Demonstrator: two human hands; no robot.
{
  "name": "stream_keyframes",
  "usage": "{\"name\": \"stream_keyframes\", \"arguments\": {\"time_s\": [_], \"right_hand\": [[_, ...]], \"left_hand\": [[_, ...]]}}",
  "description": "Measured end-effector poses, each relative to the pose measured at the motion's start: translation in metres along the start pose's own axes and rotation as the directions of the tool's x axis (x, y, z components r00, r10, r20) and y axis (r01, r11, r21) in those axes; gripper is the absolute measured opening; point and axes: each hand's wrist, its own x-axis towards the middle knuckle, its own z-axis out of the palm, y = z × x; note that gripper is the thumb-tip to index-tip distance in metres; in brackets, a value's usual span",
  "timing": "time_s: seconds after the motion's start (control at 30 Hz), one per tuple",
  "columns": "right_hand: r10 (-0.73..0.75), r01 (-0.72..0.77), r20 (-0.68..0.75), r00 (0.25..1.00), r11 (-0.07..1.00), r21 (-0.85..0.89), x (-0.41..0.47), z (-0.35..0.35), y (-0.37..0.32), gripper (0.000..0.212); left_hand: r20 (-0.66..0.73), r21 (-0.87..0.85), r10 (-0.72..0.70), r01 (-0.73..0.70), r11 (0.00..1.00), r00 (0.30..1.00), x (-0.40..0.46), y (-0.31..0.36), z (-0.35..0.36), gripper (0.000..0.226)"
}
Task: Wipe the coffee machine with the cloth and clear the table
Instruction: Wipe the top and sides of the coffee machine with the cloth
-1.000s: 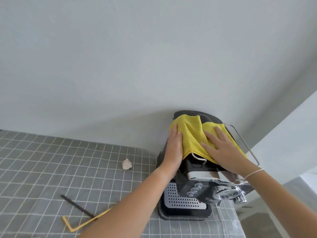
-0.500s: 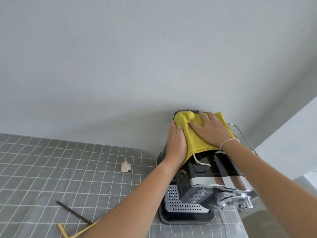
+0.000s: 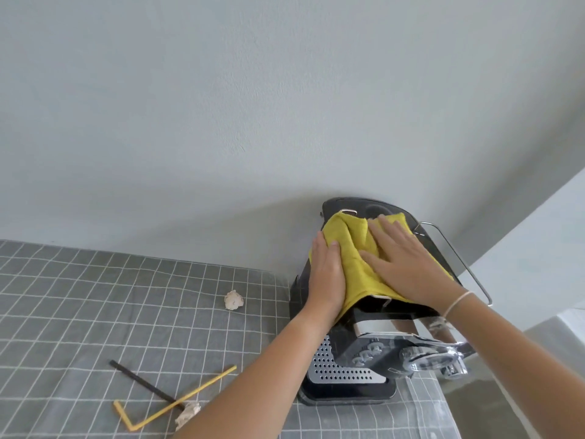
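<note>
Wiping the top of the espresso machine (image 3: 364, 353) with a yellow cloth (image 3: 354, 248)

Grey checked tablecloth (image 3: 95, 296) carries the machine at its far right end, against the wall; the cloth is draped over the machine's top. Right hand (image 3: 408, 264) lies flat and spread on the cloth, left hand (image 3: 327, 274) presses flat on the machine's left side, neither gripping. Press evenly, brace the body so it won't slide. Left of the machine lie a yellow straw (image 3: 177, 403), black stick (image 3: 142, 381), two paper wads (image 3: 233, 300)
</note>
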Motion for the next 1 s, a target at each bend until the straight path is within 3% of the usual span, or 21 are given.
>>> {"name": "stream_keyframes", "arguments": {"time_s": [0.1, 0.17, 0.3, 0.47, 0.57, 0.73, 0.9, 1.0], "right_hand": [[0.224, -0.218, 0.002, 0.974, 0.942, 0.255, 0.007, -0.006, 0.002, 0.084], [0.26, -0.253, 0.008, 0.966, 0.933, 0.255, 0.013, -0.006, 0.0, 0.09], [0.217, -0.202, -0.041, 0.975, 0.951, 0.236, 0.003, -0.002, 0.0, 0.096], [0.187, -0.193, 0.046, 0.981, 0.951, 0.241, -0.039, -0.002, 0.004, 0.11], [0.202, -0.206, 0.044, 0.978, 0.953, 0.221, -0.038, 0.0, 0.005, 0.114], [0.221, -0.211, -0.024, 0.975, 0.952, 0.223, -0.004, 0.001, 0.004, 0.103], [0.212, -0.192, -0.075, 0.974, 0.959, 0.209, 0.01, 0.0, -0.004, 0.099], [0.143, -0.159, 0.069, 0.987, 0.925, 0.345, -0.015, -0.011, 0.005, 0.101]], "left_hand": [[-0.001, -0.006, -0.034, 0.034, 0.999, 0.999, -0.002, -0.003, 0.0, 0.081], [-0.001, -0.022, -0.021, 0.021, 1.0, 1.0, -0.002, -0.001, -0.001, 0.081], [-0.011, -0.042, -0.039, 0.039, 0.998, 0.999, -0.005, 0.0, -0.001, 0.078], [0.022, -0.094, -0.067, 0.069, 0.993, 0.997, -0.022, -0.019, 0.0, 0.094], [0.026, -0.147, -0.067, 0.07, 0.987, 0.997, -0.022, -0.023, 0.001, 0.09], [0.006, -0.138, -0.099, 0.099, 0.986, 0.995, 0.002, -0.019, 0.0, 0.091], [-0.004, -0.109, -0.092, 0.091, 0.99, 0.996, 0.008, -0.006, -0.002, 0.078], [0.027, -0.104, -0.082, 0.084, 0.991, 0.996, -0.008, -0.015, -0.004, 0.099]]}}
